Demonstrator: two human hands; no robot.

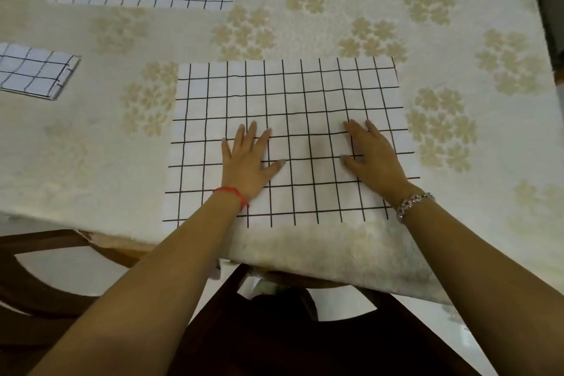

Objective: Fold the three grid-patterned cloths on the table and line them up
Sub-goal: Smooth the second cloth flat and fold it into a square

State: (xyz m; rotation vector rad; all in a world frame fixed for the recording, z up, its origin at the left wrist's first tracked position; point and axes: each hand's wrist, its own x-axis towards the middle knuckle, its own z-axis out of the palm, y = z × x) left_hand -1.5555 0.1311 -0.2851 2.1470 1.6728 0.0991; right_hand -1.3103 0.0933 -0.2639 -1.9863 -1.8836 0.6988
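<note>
Head view: our left hand and right hand lie flat, fingers spread, on the unfolded cloth, a folded cloth left of it; we should smooth outward, then match edges.

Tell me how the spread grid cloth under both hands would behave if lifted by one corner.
Probably floppy: the spread cloth lies thin and flat, its lines slightly wavy. Likely light, as the folded cloth makes a slim stack. It may slide on the tablecloth when pushed.
</note>
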